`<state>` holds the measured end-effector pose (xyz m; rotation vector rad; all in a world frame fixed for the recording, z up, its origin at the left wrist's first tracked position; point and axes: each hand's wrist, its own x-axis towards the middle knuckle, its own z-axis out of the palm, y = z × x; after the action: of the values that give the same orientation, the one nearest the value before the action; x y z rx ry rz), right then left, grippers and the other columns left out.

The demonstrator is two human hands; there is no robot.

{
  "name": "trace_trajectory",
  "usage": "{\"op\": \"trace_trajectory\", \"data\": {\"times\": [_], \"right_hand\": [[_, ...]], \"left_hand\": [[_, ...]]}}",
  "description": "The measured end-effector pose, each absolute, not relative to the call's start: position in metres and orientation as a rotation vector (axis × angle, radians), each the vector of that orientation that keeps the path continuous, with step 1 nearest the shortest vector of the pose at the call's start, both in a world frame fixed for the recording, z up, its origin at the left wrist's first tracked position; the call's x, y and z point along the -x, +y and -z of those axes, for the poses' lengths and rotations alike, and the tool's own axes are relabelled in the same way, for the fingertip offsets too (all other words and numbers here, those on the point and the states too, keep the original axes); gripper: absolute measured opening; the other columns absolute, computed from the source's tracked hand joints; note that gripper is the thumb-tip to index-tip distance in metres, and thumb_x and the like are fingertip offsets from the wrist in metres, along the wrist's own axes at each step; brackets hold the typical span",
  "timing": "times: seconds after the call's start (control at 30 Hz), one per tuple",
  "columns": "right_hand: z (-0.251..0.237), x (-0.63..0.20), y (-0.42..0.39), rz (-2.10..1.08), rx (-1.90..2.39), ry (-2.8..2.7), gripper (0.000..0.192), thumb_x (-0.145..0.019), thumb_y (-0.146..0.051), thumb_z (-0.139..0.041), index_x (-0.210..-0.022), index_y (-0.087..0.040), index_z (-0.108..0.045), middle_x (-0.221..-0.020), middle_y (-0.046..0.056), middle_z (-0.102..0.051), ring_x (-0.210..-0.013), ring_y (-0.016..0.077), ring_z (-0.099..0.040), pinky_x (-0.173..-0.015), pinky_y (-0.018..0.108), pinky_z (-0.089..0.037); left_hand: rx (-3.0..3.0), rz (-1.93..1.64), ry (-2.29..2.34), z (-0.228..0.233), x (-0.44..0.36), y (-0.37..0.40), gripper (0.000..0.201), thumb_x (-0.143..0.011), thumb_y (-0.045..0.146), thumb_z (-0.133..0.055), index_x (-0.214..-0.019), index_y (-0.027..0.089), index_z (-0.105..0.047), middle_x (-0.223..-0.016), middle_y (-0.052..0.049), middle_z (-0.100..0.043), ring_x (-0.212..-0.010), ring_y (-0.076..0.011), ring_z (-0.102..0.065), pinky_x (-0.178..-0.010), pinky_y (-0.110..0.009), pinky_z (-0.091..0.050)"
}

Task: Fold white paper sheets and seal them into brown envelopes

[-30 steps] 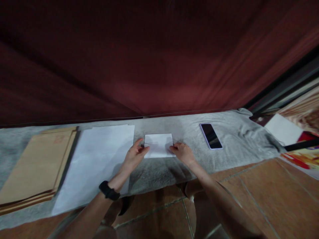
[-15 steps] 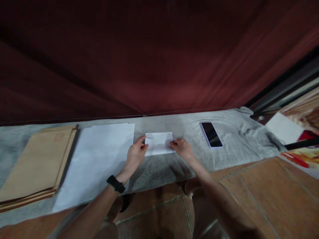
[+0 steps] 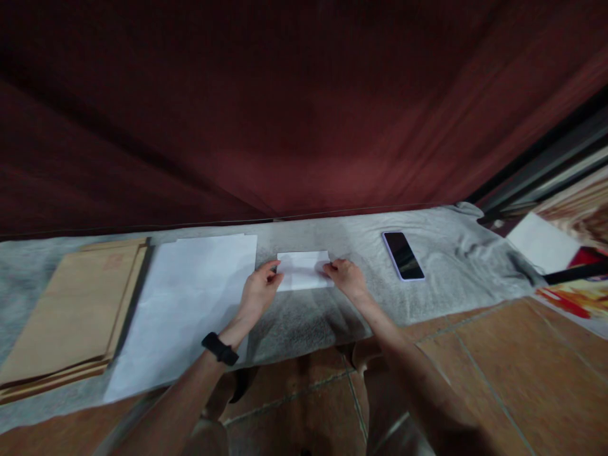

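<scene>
A folded white sheet of paper lies on the grey cloth between my hands. My left hand, with a black watch on its wrist, pinches the paper's left edge between thumb and fingers. At the right edge, my right hand grips the same paper, its thumb on top and its fingers bent. Just left of my left hand lies a stack of large white paper sheets, partly covered by my forearm.
Brown envelopes are stacked at the far left. A phone in a pale purple case lies to the right. Behind the cloth hangs a dark red curtain. Tiled floor shows in front, with printed material at the right edge.
The folded paper looks slightly shorter from front to back, its near edge now farther from me. Both hands keep hold of its sides and have barely moved.
</scene>
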<state>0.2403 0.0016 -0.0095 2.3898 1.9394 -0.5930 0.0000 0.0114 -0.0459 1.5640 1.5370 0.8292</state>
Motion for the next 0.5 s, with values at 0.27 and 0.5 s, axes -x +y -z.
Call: {"op": "trace_trajectory", "data": {"times": [0.27, 0.5], "right_hand": [[0.009, -0.235, 0.002, 0.447, -2.443, 1.945, 0.042, -0.103, -0.048, -0.045, -0.108, -0.020, -0.076, -0.106, 0.012, -0.078, -0.098, 0.0228, -0.074, -0.079, 0.027, -0.052], [0.014, -0.229, 0.000, 0.287, -2.472, 1.955, 0.046, -0.104, -0.050, -0.043, -0.104, -0.017, -0.076, -0.102, 0.015, -0.078, -0.097, 0.0263, -0.074, -0.079, 0.030, -0.053]], "left_hand": [[-1.543, -0.757, 1.578, 0.047, 0.000, 0.024, 0.034, -0.078, 0.032, -0.063, -0.108, 0.019, -0.071, -0.063, 0.003, -0.065, -0.056, -0.0143, -0.057, -0.053, -0.025, -0.040], [-1.615, -0.744, 1.685, 0.049, -0.004, 0.024, 0.027, -0.081, 0.029, -0.062, -0.105, 0.022, -0.074, -0.069, 0.001, -0.068, -0.059, -0.0139, -0.059, -0.055, -0.024, -0.040]]}}
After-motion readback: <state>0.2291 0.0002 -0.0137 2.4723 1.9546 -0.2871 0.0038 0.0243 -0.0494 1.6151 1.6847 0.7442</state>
